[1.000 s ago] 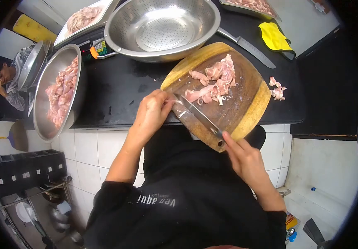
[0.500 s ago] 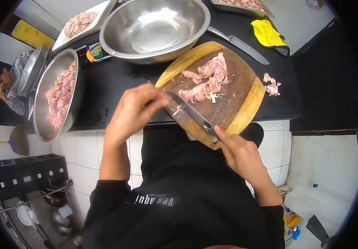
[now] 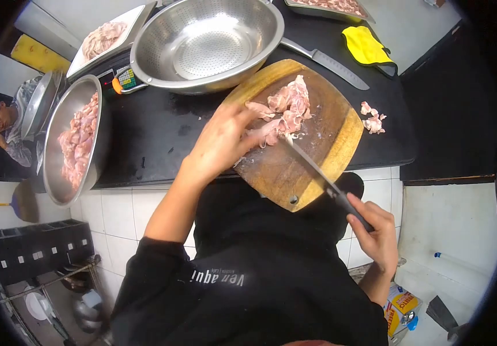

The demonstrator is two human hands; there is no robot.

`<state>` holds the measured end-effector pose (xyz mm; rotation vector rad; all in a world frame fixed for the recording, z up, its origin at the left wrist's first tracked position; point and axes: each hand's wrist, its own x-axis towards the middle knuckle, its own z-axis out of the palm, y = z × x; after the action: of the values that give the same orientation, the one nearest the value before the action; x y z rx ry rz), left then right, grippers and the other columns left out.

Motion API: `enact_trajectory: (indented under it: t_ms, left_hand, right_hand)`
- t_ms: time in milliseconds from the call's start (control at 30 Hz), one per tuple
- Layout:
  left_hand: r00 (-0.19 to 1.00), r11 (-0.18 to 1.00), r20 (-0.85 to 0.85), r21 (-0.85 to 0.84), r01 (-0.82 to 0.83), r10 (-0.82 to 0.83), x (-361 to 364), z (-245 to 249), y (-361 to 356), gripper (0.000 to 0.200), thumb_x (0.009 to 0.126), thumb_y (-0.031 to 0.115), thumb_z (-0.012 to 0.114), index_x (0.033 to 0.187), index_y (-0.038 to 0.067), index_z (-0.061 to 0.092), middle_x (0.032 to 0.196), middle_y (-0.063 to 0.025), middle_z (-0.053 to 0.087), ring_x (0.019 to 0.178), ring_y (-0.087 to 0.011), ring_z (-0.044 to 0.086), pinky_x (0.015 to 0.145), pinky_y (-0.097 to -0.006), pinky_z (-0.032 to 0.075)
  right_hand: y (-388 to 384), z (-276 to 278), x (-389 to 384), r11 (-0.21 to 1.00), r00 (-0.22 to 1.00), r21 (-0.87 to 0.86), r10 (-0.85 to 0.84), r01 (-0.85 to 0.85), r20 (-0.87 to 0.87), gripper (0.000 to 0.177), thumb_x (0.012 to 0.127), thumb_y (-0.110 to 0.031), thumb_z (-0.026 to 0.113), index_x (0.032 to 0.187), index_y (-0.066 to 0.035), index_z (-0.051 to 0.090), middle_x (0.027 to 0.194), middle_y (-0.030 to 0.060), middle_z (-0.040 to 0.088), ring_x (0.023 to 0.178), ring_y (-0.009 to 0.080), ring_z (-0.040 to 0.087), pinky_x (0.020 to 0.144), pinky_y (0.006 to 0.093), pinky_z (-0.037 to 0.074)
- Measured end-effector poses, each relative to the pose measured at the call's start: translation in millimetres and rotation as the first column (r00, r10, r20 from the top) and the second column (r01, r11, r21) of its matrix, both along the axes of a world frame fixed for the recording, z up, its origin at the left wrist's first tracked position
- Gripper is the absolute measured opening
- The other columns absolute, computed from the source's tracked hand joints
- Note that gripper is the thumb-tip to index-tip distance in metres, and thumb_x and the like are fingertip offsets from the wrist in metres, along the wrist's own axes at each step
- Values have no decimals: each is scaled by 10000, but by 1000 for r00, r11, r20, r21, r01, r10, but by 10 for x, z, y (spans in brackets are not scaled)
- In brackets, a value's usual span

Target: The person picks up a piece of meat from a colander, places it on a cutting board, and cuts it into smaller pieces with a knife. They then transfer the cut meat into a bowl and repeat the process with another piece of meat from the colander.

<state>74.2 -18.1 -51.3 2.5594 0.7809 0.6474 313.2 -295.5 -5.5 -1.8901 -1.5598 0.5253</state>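
Observation:
My left hand (image 3: 225,138) grips the near left end of the raw meat (image 3: 292,99), its fingertips partly hidden against the pieces. The meat lies on a wooden cutting board (image 3: 349,138) that overhangs the table's near edge. In my right hand (image 3: 377,228), fingers wrap the black handle of a kitchen knife (image 3: 312,164). Its blade slants up and left over the board, and the tip is close to the meat beside my left fingers. Small whitish scraps stick to the board. To the right of the board, a few meat trimmings (image 3: 373,118) rest on the black table.
A large steel colander (image 3: 214,52) stands behind the board, a second knife (image 3: 340,69) beside it. Left is a steel bowl (image 3: 95,147) of cut meat. A white tray (image 3: 75,66) with pale meat, a yellow cloth-like item (image 3: 366,46) and a metal tray (image 3: 340,16) of meat sit farther back.
My left hand has left the knife's tip area and moved right onto the meat. My right hand has moved right and down, swinging the blade to point at the meat.

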Motion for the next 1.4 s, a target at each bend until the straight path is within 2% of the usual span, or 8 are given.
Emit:
enact_trajectory:
  t_ms: [333,500,633,900,1167,1233,1367,1400]
  left_hand:
    - [995,991,78,-122,-48,57,-22,-190,23,238,908,130,678,1091,-23,680,928,-185,695,880,-375,681,820,-439,535]
    - [979,738,95,-671,-71,180,5,-149,-66,211,1013,163,657,1088,-35,657,896,-106,722,756,-127,680,688,-297,549]
    - [973,664,-9,-730,-164,230,-84,-118,-75,188,1030,157,646,1061,-27,670,857,-72,707,695,-78,646,641,-258,534]
    - [988,949,60,-292,-118,141,-101,-160,-120,273,914,175,755,1084,-29,690,833,-114,652,730,-185,660,685,-349,535]
    - [989,998,137,22,-64,61,145,-373,10,207,958,162,701,1052,-22,699,806,-93,647,750,-188,647,683,-367,522]
    - [998,839,27,-543,-27,50,123,-177,-29,212,995,187,673,1029,-21,702,757,-42,635,705,-124,610,650,-327,502]
    - [994,701,-61,-705,-106,89,16,-106,-20,250,995,214,685,1053,-29,704,744,-28,652,675,-82,592,626,-296,492]
    - [988,800,-75,-580,-151,133,-12,-51,-41,256,968,202,710,1057,-38,706,742,-68,685,649,-125,618,632,-300,503]
  right_hand:
    - [279,-60,58,1000,1000,-27,8,-8,25,374,902,-19,722,1276,-44,711,692,141,555,576,240,542,565,355,440]
    - [183,-110,185,990,986,7,-144,144,83,364,919,-21,709,1284,-28,709,715,121,607,569,160,525,536,328,424]
    - [129,5,55,983,981,-26,-181,184,74,360,924,-21,706,1284,-23,710,715,101,604,588,133,521,544,314,419]
    - [88,-101,-102,986,985,90,-129,140,-112,410,926,-7,706,1335,-11,670,759,97,620,659,133,552,625,292,453]
    - [93,-199,-119,999,996,-5,-51,51,-78,395,921,-6,710,1315,-26,686,724,120,608,594,177,535,589,314,445]
    - [54,-162,-32,991,991,-5,-131,131,-9,385,920,-16,715,1303,-45,701,696,107,585,575,158,509,562,311,420]
    - [-17,17,-11,993,993,-17,-117,116,-15,393,901,-5,735,1288,-66,720,678,79,555,574,113,468,535,292,383]
    - [-17,18,-4,993,993,-15,-117,117,-17,393,901,-5,735,1288,-66,720,678,79,555,574,113,468,535,292,383]
